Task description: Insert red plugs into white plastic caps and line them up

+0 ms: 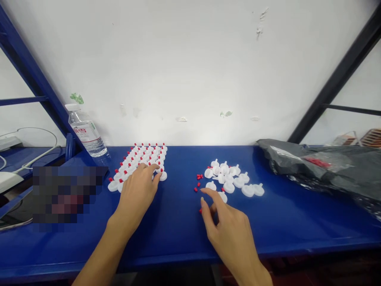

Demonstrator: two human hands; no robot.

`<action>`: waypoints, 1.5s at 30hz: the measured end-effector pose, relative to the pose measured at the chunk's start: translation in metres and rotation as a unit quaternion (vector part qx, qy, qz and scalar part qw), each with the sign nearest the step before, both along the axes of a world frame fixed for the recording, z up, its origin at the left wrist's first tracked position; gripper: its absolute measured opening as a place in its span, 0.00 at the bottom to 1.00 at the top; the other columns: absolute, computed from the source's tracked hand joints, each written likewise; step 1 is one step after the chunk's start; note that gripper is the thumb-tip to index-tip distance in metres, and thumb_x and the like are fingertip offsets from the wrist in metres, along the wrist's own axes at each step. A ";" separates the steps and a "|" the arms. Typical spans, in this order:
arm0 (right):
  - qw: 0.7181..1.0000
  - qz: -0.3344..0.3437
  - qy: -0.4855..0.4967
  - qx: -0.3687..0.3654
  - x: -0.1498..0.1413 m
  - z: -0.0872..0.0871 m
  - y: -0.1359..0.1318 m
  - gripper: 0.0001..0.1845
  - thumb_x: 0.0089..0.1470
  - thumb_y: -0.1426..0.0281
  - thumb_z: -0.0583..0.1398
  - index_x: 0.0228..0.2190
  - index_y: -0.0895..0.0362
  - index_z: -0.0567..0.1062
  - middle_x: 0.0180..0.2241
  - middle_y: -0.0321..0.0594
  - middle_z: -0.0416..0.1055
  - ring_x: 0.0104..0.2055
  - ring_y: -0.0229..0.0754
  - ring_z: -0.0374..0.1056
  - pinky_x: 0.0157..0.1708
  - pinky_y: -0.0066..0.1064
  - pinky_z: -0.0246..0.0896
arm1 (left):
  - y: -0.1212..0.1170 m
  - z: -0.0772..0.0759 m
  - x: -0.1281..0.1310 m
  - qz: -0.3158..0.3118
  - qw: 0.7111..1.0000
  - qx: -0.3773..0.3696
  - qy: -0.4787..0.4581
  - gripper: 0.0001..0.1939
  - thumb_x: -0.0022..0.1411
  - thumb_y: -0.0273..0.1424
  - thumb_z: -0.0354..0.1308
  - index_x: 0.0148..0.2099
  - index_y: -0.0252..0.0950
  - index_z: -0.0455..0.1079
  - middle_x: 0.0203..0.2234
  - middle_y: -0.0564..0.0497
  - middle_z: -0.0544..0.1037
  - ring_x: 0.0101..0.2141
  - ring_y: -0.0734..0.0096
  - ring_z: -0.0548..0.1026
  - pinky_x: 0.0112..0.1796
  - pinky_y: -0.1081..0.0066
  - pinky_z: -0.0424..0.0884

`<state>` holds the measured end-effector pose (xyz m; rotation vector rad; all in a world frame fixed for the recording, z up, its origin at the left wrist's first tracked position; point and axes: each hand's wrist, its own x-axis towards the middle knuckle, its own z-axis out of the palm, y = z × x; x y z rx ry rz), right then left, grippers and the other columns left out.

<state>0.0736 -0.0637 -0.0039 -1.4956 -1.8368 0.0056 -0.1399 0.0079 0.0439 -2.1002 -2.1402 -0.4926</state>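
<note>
On the left stand rows of white round caps with small red tips (143,155). My left hand (139,182) is over the front right of these rows. Its thumb and index finger are apart, beside the red-tipped white cap (163,176) at the front right corner; whether they touch it I cannot tell. My right hand (229,226) hovers with thumb and index finger apart and nothing visible between them. Just ahead of it lie loose small red caps (195,190) and a pile of white round caps with spouts (229,186). One red cap (200,211) is partly hidden by the right thumb.
A water bottle (86,133) stands at the back left against the blue frame (38,67). Black plastic bags (297,163) cover the right end of the blue table (175,222). A white wall (190,71) rises behind. A blurred dark patch (65,198) lies left.
</note>
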 end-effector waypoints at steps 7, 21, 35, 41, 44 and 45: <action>0.997 -0.027 -0.068 0.017 0.002 -0.007 0.005 0.13 0.67 0.66 0.53 0.46 0.49 0.76 0.31 0.35 0.78 0.20 0.37 0.70 0.19 0.28 0.49 | 0.003 0.004 0.004 -0.007 0.999 0.002 0.041 0.20 0.70 0.36 0.48 0.59 0.40 0.69 0.43 0.43 0.75 0.41 0.54 0.76 0.33 0.67 0.66; 0.998 0.036 -0.023 0.034 0.000 0.003 -0.002 0.28 0.63 0.53 0.57 0.60 0.51 0.68 0.45 0.42 0.77 0.26 0.36 0.72 0.25 0.27 0.63 | -0.032 0.012 0.033 -0.184 0.951 -0.055 -0.244 0.10 0.65 0.37 0.54 0.37 0.40 0.74 0.26 0.54 0.78 0.25 0.69 0.74 0.29 0.71 0.66; 0.992 -0.095 -0.055 0.055 0.004 -0.006 0.000 0.18 0.65 0.57 0.56 0.51 0.50 0.75 0.43 0.41 0.77 0.22 0.35 0.70 0.19 0.27 0.54 | -0.029 -0.023 0.037 -0.138 0.977 0.020 -0.163 0.18 0.69 0.35 0.49 0.56 0.43 0.73 0.44 0.47 0.77 0.36 0.65 0.76 0.38 0.67 0.70; 0.996 -0.057 0.012 0.070 0.002 -0.004 -0.004 0.12 0.66 0.62 0.55 0.45 0.52 0.75 0.35 0.37 0.75 0.20 0.32 0.65 0.20 0.26 0.53 | -0.015 -0.010 -0.009 0.033 0.997 0.069 0.005 0.20 0.68 0.38 0.48 0.56 0.37 0.73 0.50 0.40 0.72 0.37 0.56 0.76 0.34 0.64 0.69; 0.997 0.002 0.020 0.077 0.002 -0.001 -0.006 0.11 0.67 0.66 0.54 0.43 0.53 0.76 0.31 0.35 0.74 0.20 0.32 0.64 0.22 0.26 0.52 | -0.006 -0.013 -0.022 -0.003 0.999 0.037 -0.012 0.19 0.68 0.37 0.47 0.46 0.36 0.77 0.42 0.43 0.77 0.36 0.56 0.77 0.36 0.63 0.69; 0.997 0.017 0.015 0.076 0.002 0.000 -0.007 0.10 0.67 0.67 0.54 0.42 0.54 0.76 0.30 0.35 0.74 0.20 0.32 0.64 0.22 0.27 0.51 | -0.004 -0.014 -0.024 -0.014 0.999 0.037 -0.021 0.18 0.68 0.37 0.47 0.45 0.37 0.77 0.40 0.44 0.78 0.36 0.56 0.77 0.37 0.63 0.69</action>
